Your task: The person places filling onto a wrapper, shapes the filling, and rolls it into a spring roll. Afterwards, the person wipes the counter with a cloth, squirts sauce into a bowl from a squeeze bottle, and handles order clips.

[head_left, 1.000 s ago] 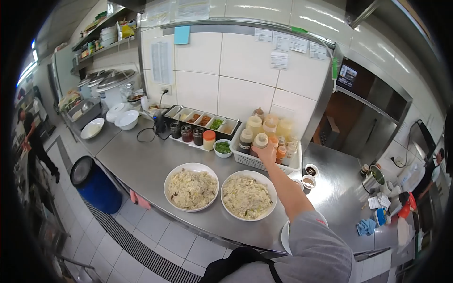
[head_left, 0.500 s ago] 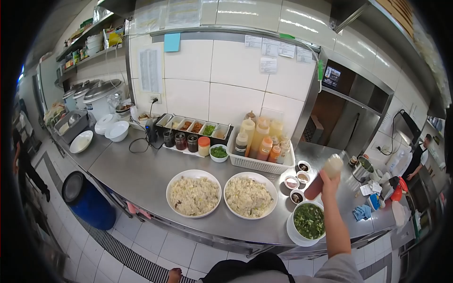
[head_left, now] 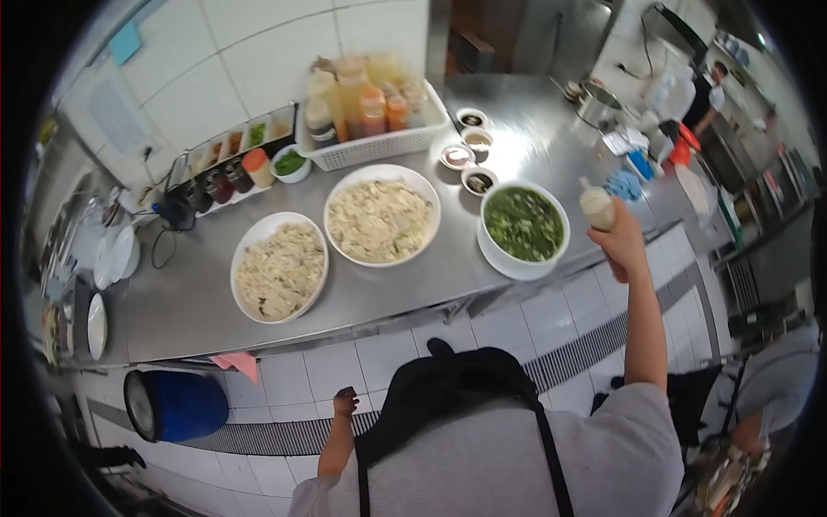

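Note:
My right hand is wrapped round a squeeze bottle with a pale cap, held to the right of a white bowl of chopped greens. My left hand hangs low in front of the counter, away from any object, its fingers curled and too small to read clearly. Two white bowls of a pale, chunky mixture stand on the counter, one at the left and one nearer the middle. Four small sauce cups sit behind the greens.
A white basket of squeeze bottles stands against the wall, beside a small bowl of herbs and jars. A blue barrel is on the floor. A blue cloth lies at the right. Other people are at the right.
My right hand took the bottle from the basket and carried it right, past the bowl of greens. The view has turned right and down, and more of my left arm shows.

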